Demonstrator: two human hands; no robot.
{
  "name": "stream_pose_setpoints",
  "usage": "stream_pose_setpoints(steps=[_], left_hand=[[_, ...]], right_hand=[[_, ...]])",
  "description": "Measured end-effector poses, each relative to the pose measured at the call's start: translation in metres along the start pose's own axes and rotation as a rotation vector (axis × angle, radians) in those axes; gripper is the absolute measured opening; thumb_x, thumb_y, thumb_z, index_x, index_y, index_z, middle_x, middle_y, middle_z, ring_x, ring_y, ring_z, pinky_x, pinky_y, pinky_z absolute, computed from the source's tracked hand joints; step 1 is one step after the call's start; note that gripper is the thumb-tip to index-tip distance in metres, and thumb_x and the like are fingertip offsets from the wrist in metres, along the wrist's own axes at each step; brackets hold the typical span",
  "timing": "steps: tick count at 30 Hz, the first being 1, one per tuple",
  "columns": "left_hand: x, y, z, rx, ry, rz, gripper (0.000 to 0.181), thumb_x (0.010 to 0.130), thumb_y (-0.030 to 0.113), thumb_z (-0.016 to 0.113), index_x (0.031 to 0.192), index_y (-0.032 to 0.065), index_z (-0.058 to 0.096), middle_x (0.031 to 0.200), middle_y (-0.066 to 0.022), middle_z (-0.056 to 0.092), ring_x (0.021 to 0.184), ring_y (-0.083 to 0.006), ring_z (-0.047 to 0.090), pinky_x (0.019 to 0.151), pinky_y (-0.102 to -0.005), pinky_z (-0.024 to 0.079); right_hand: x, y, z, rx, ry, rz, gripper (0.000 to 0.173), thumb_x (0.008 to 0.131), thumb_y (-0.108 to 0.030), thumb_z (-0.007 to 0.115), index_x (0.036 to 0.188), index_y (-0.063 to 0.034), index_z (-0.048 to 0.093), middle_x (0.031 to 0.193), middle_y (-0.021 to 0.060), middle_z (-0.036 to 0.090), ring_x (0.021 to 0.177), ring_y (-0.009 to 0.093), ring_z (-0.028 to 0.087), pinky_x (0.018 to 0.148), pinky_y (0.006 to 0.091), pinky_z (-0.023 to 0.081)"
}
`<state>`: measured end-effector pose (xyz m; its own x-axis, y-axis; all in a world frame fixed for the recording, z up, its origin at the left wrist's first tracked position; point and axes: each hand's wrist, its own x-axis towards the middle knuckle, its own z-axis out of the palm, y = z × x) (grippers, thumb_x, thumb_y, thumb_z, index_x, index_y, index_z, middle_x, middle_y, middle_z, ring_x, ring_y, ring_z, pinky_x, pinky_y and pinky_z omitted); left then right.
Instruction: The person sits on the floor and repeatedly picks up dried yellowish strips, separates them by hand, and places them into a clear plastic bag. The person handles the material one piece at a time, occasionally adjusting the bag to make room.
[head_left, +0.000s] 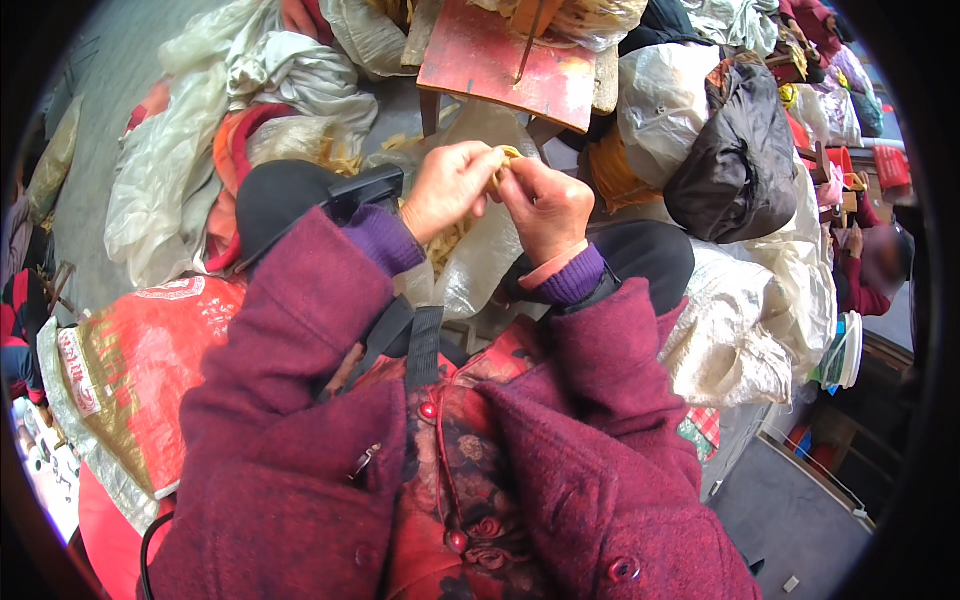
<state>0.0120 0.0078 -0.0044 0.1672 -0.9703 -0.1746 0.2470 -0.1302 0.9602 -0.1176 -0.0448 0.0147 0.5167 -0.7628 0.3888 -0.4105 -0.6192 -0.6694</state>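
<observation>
Both of my hands meet in front of me, above my knees. Between their fingertips is a small ring-like piece of yellowish strip material (504, 166); its exact kind is hard to tell. My left hand (454, 184) pinches it from the left, thumb and forefinger together. My right hand (551, 202) grips its right side with curled fingers. Parts of the piece are hidden by the fingers. Below the hands, a clear plastic bag (484, 266) lies between my legs, with loose pale yellow strips (446, 247) in it.
Ahead stands a red wooden stool or bench (502, 67) with an upright thin metal rod. White plastic sacks (180, 157) lie at the left, a red and gold woven sack (150, 375) below them. A black bag (735, 157) and white sacks (727, 322) crowd the right. Another person (874, 255) sits at far right.
</observation>
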Motion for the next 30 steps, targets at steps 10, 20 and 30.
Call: stream_pose_setpoints(steps=[10, 20, 30], left_hand=[[-0.007, 0.016, -0.002, -0.345, -0.133, -0.216, 0.025, 0.088, 0.03, 0.058, 0.084, 0.0052, 0.059, 0.053, 0.0101, 0.032, 0.043, -0.0012, 0.024, 0.041, -0.0178, 0.021], [-0.009, 0.009, -0.016, -0.367, -0.251, -0.383, 0.025, 0.091, 0.028, 0.052, 0.079, 0.0068, 0.055, 0.052, 0.0104, 0.032, 0.042, -0.0008, 0.022, 0.04, -0.0177, 0.022], [-0.012, 0.008, -0.028, -0.446, -0.309, -0.436, 0.025, 0.093, 0.027, 0.05, 0.079, 0.0058, 0.051, 0.051, 0.0101, 0.029, 0.041, -0.0007, 0.022, 0.04, -0.0173, 0.023]], right_hand=[[0.028, 0.011, -0.028, 0.976, 0.135, 0.702, 0.008, 0.08, -0.007, 0.064, 0.085, -0.0006, 0.065, 0.057, -0.0089, 0.044, 0.047, 0.0, 0.031, 0.045, 0.017, 0.023], [0.018, 0.015, -0.012, 0.759, 0.003, 0.547, 0.013, 0.081, -0.012, 0.065, 0.076, 0.0001, 0.066, 0.058, -0.0034, 0.053, 0.05, 0.001, 0.042, 0.045, 0.0178, 0.03], [0.018, 0.005, -0.027, 0.903, -0.44, 0.74, 0.025, 0.084, -0.017, 0.061, 0.105, -0.0029, 0.06, 0.073, 0.0025, 0.06, 0.052, 0.003, 0.048, 0.043, 0.0152, 0.035]])
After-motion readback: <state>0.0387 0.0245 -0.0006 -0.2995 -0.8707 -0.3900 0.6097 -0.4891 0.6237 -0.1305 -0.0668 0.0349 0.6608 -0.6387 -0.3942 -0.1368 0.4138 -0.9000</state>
